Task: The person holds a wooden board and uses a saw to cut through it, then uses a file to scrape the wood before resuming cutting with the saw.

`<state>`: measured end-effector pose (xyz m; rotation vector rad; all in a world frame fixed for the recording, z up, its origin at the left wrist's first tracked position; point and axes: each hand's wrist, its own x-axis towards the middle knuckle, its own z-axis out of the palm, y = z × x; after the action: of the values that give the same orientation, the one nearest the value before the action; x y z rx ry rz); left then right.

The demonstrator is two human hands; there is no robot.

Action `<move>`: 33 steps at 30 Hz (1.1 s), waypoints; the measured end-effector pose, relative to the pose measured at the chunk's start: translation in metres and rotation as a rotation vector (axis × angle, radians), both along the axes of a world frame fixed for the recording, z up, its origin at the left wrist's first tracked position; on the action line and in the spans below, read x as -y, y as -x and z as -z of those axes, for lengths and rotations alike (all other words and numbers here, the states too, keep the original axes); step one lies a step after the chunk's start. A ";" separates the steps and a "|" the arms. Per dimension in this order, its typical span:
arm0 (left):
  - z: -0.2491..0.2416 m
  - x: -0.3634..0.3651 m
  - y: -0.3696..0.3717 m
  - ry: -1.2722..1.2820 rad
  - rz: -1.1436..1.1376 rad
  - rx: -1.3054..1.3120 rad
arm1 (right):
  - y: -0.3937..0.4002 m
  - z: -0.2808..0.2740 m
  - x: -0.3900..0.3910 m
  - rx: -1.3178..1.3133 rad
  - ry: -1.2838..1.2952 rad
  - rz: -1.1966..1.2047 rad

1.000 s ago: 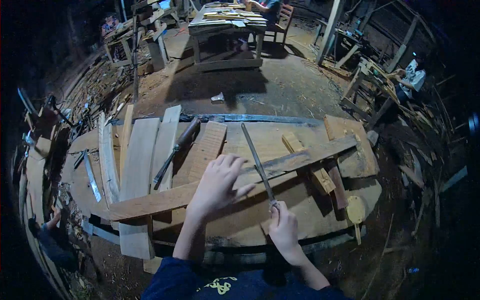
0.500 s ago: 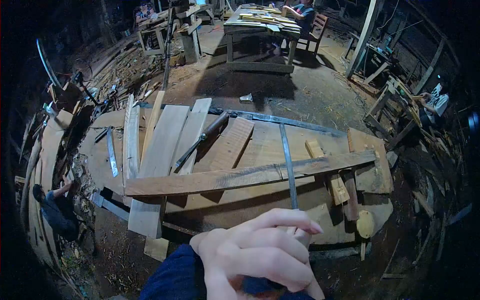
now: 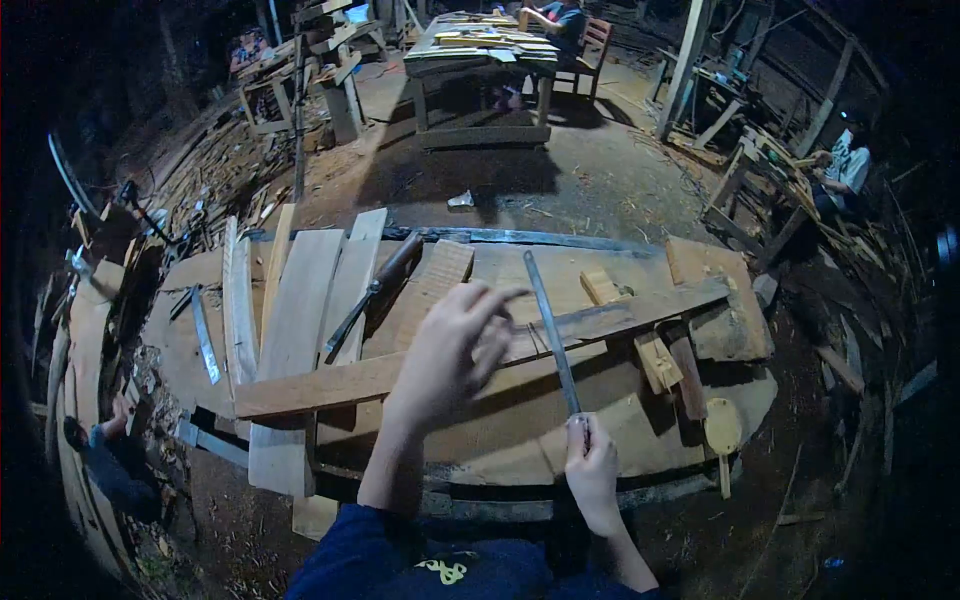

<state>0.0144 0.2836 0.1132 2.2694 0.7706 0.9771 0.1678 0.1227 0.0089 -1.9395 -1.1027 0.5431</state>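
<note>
In my right hand is the lower end of a long, flat grey metal file, its rounded tip pointing away from me. The file crosses over a long wooden bar that lies slantwise across the worktable. My left hand hovers over that bar, left of the file, its fingers apart and holding nothing. Beyond it lies a short board. A dark-handled tool with a metal shaft rests to the left, beside pale planks.
A wooden paddle shape and wood blocks lie at the right. Metal strips are on the left. Farther off, one person sits at a table of wood pieces; another person sits at the right.
My left hand has moved up and away from the near edge, apart from my right hand, and its fingers have spread. The file's tip has shifted left. The whole view has turned slightly.
</note>
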 end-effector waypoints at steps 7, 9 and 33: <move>0.091 -0.060 -0.009 0.131 -0.264 -0.816 | 0.002 0.014 -0.006 -0.106 -0.212 0.073; 0.109 -0.063 -0.011 0.000 -0.240 -0.752 | 0.008 0.000 -0.006 -0.109 -0.080 0.063; 0.109 -0.058 -0.015 0.044 -0.222 -0.714 | 0.020 -0.021 -0.029 0.621 0.340 -0.144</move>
<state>0.0294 0.3420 0.0039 2.5364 1.3378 0.1958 0.1480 0.1516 0.0302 -2.4237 -1.6274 0.2046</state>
